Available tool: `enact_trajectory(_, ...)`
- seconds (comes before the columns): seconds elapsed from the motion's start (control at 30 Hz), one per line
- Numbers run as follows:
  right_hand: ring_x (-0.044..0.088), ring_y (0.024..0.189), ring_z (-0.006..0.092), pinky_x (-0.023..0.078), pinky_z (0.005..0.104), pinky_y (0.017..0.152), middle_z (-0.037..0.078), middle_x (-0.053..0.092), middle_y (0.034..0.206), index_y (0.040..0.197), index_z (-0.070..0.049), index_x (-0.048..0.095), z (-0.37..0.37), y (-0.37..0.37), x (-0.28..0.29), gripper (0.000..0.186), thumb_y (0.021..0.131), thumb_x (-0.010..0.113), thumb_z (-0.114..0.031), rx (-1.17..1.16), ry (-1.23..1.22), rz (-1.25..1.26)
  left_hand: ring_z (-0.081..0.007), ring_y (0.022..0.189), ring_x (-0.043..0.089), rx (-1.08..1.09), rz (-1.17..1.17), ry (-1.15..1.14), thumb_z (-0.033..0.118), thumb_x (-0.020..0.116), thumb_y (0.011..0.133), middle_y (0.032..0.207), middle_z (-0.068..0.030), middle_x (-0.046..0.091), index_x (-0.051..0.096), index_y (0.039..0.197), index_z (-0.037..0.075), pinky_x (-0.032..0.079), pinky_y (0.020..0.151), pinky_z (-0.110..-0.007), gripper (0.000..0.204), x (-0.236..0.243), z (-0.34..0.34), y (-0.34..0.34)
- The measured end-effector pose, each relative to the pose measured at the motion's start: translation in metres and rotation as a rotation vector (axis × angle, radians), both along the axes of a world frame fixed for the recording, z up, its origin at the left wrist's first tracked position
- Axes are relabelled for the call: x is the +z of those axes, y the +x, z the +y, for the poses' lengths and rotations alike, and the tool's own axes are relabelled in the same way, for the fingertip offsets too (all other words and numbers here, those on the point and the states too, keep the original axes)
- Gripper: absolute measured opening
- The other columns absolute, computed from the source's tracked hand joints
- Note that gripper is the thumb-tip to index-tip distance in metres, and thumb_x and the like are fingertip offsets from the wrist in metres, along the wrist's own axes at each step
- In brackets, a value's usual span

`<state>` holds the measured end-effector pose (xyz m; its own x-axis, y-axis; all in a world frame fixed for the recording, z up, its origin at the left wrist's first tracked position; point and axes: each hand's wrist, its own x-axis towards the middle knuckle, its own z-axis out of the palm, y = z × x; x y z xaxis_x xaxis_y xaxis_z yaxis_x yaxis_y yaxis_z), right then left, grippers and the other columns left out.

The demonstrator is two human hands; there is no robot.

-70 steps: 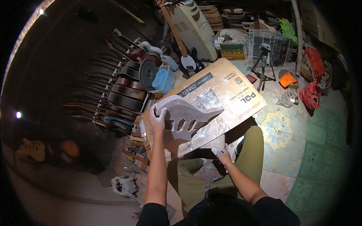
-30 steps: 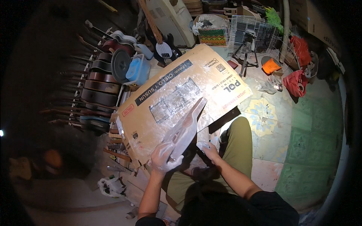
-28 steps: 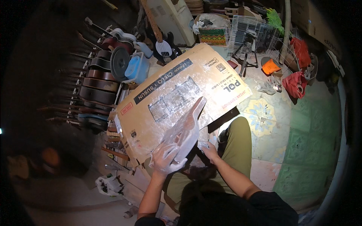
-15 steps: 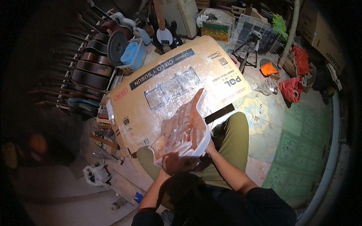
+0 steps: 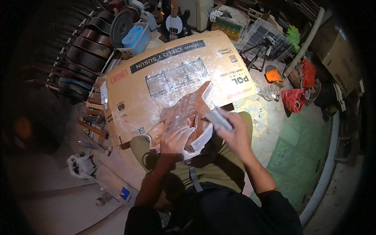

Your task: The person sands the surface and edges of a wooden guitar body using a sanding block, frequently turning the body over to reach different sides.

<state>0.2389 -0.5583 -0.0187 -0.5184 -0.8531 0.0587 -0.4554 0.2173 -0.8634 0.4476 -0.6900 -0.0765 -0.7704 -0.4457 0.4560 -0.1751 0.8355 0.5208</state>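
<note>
A reddish-brown wooden electric guitar body [image 5: 181, 111], coated with pale dust and with cut-out hollows, rests tilted over my lap. My left hand [image 5: 175, 141] lies on its near part, fingers stretched over the dusty wood and holding it steady. In my right hand [image 5: 238, 135] is a grey sanding block [image 5: 218, 119], gripped between thumb and fingers. The block lies against or just above the right edge of the body; I cannot tell whether it touches. The undersides of the body and of the block are hidden.
A dusty flat cardboard sheet [image 5: 129, 94] covers the floor ahead. Acoustic guitars [image 5: 88, 51] stand racked at the left, near a clear tub [image 5: 140, 43]. A bass guitar [image 5: 173, 25] stands behind. Wire cage [image 5: 258, 37], orange container [image 5: 273, 74] and red bags [image 5: 293, 100] lie at right.
My right hand has come out from under the guitar body and now holds the sanding block at its right edge. My left hand has moved up onto the wood. The view has shifted slightly.
</note>
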Motion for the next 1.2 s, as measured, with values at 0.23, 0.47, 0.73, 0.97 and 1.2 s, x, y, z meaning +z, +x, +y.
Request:
enact_trajectory(0.23, 0.066, 0.093, 0.0348, 0.054, 0.0384, 0.083, 0.019, 0.068, 0.104, 0.124, -0.001, 0.067, -0.007, -0.004, 0.0, 0.05, 0.076, 0.075, -0.01, -0.016, 0.004, 0.093, -0.0289, 0.093, 0.072, -0.01, 0.058, 0.0, 0.021, 0.085, 0.063, 0.104, -0.0138, 0.071, 0.072, 0.111, 0.003, 0.059, 0.08, -0.037, 0.053, 0.007, 0.004, -0.006)
enact_trajectory(0.47, 0.064, 0.1, 0.0345, 0.051, 0.0421, 0.091, 0.021, 0.067, 0.105, 0.124, 0.001, 0.066, -0.007, -0.008, 0.004, 0.049, 0.077, 0.074, -0.008, -0.07, 0.076, -0.221, -0.029, 0.09, 0.072, 0.01, 0.083, 0.023, 0.023, 0.086, 0.062, 0.101, -0.0128, 0.071, 0.069, 0.116, 0.005, 0.058, 0.076, -0.037, 0.059, 0.016, 0.01, -0.007)
enact_trajectory(0.73, 0.064, 0.103, 0.033, 0.051, 0.0404, 0.092, 0.018, 0.066, 0.112, 0.126, -0.007, 0.069, -0.001, 0.037, 0.021, 0.05, 0.077, 0.078, -0.01, -0.077, -0.032, 0.055, -0.0294, 0.085, 0.072, 0.071, 0.113, 0.038, 0.025, 0.084, 0.064, 0.1, -0.0124, 0.071, 0.068, 0.115, 0.005, 0.057, 0.071, -0.038, 0.057, 0.021, 0.0, -0.01)
enact_trajectory(0.97, 0.062, 0.104, 0.0345, 0.051, 0.0424, 0.09, 0.018, 0.064, 0.118, 0.123, -0.01, 0.07, -0.025, 0.057, 0.004, 0.046, 0.078, 0.079, -0.007, -0.189, -0.24, 0.102, -0.0324, 0.082, 0.071, 0.111, 0.19, 0.062, 0.02, 0.083, 0.066, 0.094, -0.0138, 0.072, 0.07, 0.111, 0.005, 0.056, 0.07, -0.042, 0.049, 0.019, -0.014, -0.014)
enact_trajectory(1.2, 0.06, 0.101, 0.0344, 0.049, 0.0416, 0.089, 0.017, 0.062, 0.106, 0.124, -0.008, 0.068, -0.058, 0.069, -0.002, 0.052, 0.073, 0.077, 0.0, -0.252, -0.416, -0.015, -0.0338, 0.079, 0.071, 0.181, 0.277, 0.054, 0.026, 0.085, 0.068, 0.089, -0.0157, 0.072, 0.069, 0.109, 0.006, 0.055, 0.066, -0.043, 0.048, 0.025, -0.035, -0.018)
